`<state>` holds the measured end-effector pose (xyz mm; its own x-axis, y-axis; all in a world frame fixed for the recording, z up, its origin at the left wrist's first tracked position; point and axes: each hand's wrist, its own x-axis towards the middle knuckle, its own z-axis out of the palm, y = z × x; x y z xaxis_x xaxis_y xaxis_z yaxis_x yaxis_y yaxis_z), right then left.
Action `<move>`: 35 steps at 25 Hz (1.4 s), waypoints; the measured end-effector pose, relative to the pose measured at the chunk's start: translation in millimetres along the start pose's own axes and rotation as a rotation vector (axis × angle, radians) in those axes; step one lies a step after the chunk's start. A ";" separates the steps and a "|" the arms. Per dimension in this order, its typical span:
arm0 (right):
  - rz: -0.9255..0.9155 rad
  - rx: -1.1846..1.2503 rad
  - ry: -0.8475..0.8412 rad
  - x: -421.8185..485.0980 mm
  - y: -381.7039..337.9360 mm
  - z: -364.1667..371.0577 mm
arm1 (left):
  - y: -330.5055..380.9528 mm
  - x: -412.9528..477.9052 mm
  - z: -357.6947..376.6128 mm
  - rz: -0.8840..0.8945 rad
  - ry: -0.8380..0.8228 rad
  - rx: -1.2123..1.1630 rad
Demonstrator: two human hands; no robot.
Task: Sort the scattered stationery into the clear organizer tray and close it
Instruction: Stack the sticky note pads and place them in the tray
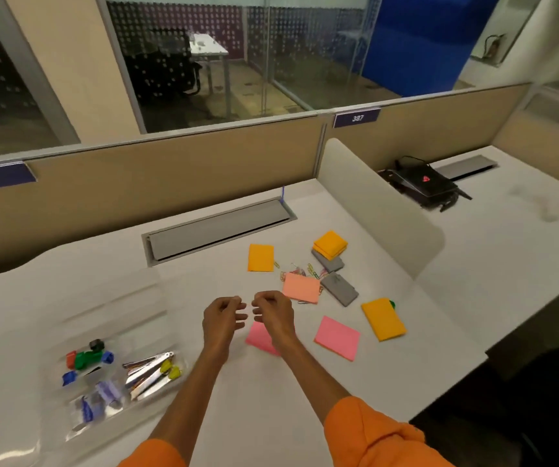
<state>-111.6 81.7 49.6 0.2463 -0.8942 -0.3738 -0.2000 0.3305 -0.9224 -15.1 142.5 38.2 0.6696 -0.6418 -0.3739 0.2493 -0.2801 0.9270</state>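
Though the curled left hand point(222, 319) and right hand point(274, 315) nearly touch, any pinch is unclear; in the glossy clear tray point(76, 429), silvery strips point(151, 369) angle far-right.

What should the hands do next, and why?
Likely the right hand should take the pink note right below it and move it left to the tray. Other notes lie scattered outside it; whether it or the left hand pinches anything is unclear.
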 end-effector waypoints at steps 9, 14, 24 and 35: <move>0.066 0.034 0.216 37.6 22.4 -133.1 | -16.8 -17.3 129.9 0.017 -0.188 0.137; 0.042 -0.119 0.241 52.1 41.5 -172.7 | -27.2 -20.1 161.3 0.048 -0.215 0.253; -0.073 -1.215 -0.120 66.1 61.9 -196.4 | -26.4 19.1 112.7 0.205 -0.405 1.387; -0.080 -1.292 -0.203 74.6 65.5 -195.7 | -27.1 36.3 81.5 0.444 -0.489 1.815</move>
<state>-291.8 -22.4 -19.7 0.4146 -0.7992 -0.4352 -0.9095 -0.3484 -0.2267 -54.6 68.6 -2.8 0.1670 -0.8882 -0.4281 -0.9859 -0.1527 -0.0679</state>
